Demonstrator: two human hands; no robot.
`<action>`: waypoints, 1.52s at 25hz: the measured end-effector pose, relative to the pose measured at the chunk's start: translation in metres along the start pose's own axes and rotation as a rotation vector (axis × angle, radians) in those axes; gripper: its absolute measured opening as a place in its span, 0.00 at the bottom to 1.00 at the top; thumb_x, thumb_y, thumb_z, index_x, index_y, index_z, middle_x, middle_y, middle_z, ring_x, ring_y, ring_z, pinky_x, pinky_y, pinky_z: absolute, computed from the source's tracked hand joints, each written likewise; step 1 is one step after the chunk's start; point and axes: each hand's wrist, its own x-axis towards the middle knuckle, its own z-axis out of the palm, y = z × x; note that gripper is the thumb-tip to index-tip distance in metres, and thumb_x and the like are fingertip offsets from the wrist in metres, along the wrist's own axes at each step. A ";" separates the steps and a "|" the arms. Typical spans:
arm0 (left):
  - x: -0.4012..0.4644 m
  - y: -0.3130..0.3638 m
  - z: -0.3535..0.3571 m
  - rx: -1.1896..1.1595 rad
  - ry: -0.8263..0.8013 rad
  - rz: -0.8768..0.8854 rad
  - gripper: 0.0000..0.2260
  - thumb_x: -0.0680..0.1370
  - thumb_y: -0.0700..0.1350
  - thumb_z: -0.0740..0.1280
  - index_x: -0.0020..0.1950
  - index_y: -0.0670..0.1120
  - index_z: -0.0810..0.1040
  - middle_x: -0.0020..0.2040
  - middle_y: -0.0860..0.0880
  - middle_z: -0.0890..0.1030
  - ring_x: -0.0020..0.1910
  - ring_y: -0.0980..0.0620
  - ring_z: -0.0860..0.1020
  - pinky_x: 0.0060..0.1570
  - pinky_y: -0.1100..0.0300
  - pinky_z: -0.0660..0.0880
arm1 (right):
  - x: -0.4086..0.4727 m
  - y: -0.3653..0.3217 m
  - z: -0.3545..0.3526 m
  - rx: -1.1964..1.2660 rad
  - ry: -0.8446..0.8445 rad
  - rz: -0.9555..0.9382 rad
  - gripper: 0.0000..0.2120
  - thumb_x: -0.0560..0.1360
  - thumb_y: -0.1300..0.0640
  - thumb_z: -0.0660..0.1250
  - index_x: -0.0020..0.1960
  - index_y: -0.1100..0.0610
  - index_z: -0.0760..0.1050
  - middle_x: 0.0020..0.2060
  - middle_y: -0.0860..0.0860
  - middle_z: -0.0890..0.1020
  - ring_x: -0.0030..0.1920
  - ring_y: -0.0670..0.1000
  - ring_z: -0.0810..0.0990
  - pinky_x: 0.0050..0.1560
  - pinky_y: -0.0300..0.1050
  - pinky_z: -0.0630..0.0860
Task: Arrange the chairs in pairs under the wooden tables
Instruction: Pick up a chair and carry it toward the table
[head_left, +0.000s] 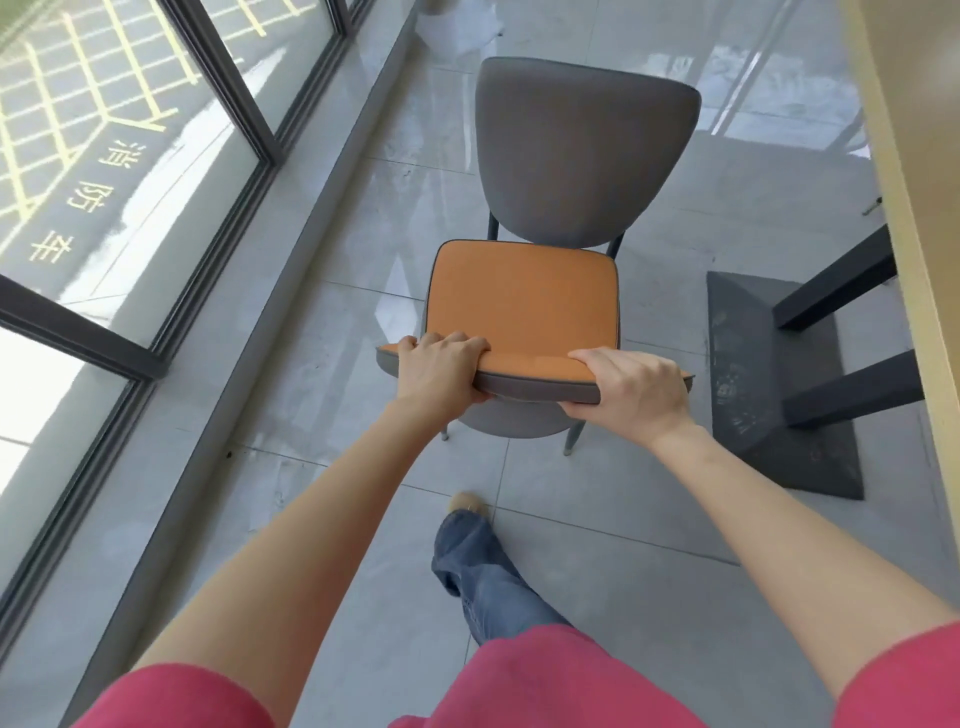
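Head view, both hands (441, 371) (631, 392) clasping near chair's backrest (535, 376), second chair (582, 156) beyond

The wooden table (904, 218) is cut off by the right edge, so only a strip of its pale edge shows, blurred at the far end. Its dark base plate (779, 384) hides partly under that edge, and the 2 dark bars rising from it vanish behind the tabletop. Of the near chair (524, 301) only 2 leg tips show below the backrest; the left hand (441, 371) and right hand (631, 392) cover parts of its top rail, with thumbs tucked out of sight underneath. The far chair's (582, 156) legs are mostly hidden behind the orange seat. A small object (872, 206) on the floor by the table is too small to identify.
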 end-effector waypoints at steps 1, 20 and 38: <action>0.012 -0.004 -0.004 0.004 0.003 0.020 0.21 0.74 0.53 0.68 0.67 0.54 0.71 0.63 0.50 0.77 0.63 0.44 0.72 0.62 0.49 0.64 | 0.010 0.003 0.004 -0.010 0.007 0.010 0.21 0.52 0.46 0.80 0.40 0.56 0.84 0.28 0.48 0.84 0.26 0.49 0.82 0.22 0.33 0.71; 0.058 -0.056 -0.023 0.049 -0.117 0.471 0.17 0.77 0.49 0.64 0.65 0.49 0.72 0.59 0.47 0.79 0.58 0.42 0.76 0.55 0.51 0.70 | 0.044 -0.038 0.004 0.033 -0.248 0.457 0.23 0.60 0.53 0.78 0.52 0.58 0.80 0.46 0.53 0.86 0.44 0.57 0.84 0.48 0.53 0.80; 0.057 -0.206 -0.046 0.315 -0.252 1.145 0.23 0.75 0.51 0.66 0.70 0.54 0.68 0.61 0.50 0.78 0.63 0.45 0.74 0.62 0.53 0.67 | 0.073 -0.330 0.034 -0.279 -0.008 1.157 0.25 0.52 0.53 0.82 0.46 0.60 0.82 0.36 0.53 0.86 0.34 0.54 0.85 0.36 0.43 0.79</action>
